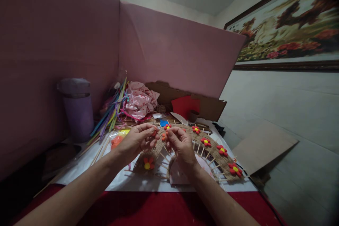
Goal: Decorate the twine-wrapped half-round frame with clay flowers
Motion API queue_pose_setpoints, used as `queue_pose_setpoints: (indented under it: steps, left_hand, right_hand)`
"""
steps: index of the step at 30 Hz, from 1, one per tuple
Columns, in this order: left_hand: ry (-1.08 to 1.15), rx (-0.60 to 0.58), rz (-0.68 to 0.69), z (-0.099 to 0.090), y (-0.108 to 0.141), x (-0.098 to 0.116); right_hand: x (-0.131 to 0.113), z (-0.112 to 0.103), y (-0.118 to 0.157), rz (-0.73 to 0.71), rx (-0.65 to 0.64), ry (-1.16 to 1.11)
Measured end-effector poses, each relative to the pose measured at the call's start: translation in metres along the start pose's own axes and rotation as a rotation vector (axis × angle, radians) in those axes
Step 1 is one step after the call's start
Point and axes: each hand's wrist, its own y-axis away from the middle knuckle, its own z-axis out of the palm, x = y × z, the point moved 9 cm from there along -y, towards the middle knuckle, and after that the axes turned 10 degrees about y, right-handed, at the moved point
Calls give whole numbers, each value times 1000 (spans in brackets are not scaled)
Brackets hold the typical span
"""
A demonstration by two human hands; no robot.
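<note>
My left hand (141, 137) is closed in a pinch over the craft piece, with a small orange-red lump (154, 133), perhaps modelling clay, at its fingertips. Close beside it, my right hand (181, 144) is also pinched; its fingertips hide what they hold, if anything. An orange bit (163, 136) shows right by those fingertips, and I cannot tell whether it is held. Beneath both hands lies an arch wound with brown twine (215, 153) over thin sticks. Red flowers with yellow centres (221, 150) dot its right side, and an orange-petalled flower (148, 164) sits at its lower left.
White sheeting (119, 182) covers the red tabletop (137, 208). At the left stand a purple bin (78, 113) and a bundle of coloured strips (112, 107). Pink crumpled fabric (141, 100), red paper (185, 106) and a brown cup (193, 115) are at the back.
</note>
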Motion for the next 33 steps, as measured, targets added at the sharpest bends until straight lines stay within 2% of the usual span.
queue_pose_setpoints:
  steps: [6,12,17,22,25,28,33]
  left_hand:
    - [30,52,15,-5,0,4]
    - [54,3,29,0,-1,4]
    - [-64,68,89,-5,0,8]
    - [-123,83,86,-12,-1,8]
    - [-102,84,164,-15,-3,17]
    - [-86,154,253,-23,-3,28]
    - [-97,220,212,-27,-2,26]
  right_hand:
    - [4,1,2,31,-1,-34]
    - [5,3,1,47,-19,-92]
    - [10,10,-2,95,-95,-185]
    - [10,14,1,134,-144,-196]
    - [3,8,0,105,-88,-207]
    - [-4,3,-3,56,-51,-243]
    - [2,18,0,100,-193,-216]
